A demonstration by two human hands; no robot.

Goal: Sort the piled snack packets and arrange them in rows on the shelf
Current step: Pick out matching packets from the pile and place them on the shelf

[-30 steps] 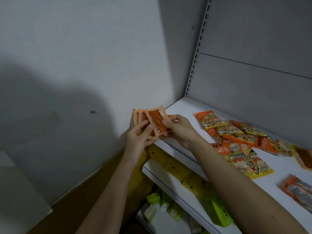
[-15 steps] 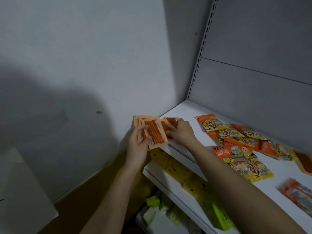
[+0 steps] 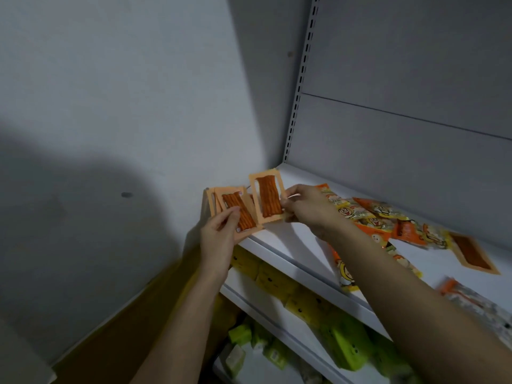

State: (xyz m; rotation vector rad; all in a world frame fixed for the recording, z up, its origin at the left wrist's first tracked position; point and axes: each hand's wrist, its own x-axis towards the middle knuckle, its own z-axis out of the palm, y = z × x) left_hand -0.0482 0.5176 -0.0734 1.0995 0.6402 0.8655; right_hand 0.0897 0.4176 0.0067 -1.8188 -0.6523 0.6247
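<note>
My left hand (image 3: 219, 236) grips a small fanned stack of orange spicy-strip packets (image 3: 238, 213) just off the left end of the white shelf (image 3: 293, 239). My right hand (image 3: 307, 209) pinches one more orange strip packet (image 3: 267, 198) by its right edge and holds it upright above the shelf's left corner, beside the stack. A loose pile of orange and yellow cartoon-face snack packets (image 3: 368, 217) lies on the shelf behind my right forearm. Another orange strip packet (image 3: 471, 253) lies flat further right.
A clear packet with an orange end (image 3: 476, 303) lies at the shelf's right front. The lower shelves hold yellow boxes (image 3: 271, 278) and green packs (image 3: 349, 347). A grey wall stands to the left, and a slotted upright (image 3: 299, 87) with grey back panels stands behind.
My right hand has drawn one strip packet out of the stack and raised it upright to the right. My left hand keeps hold of the remaining stack.
</note>
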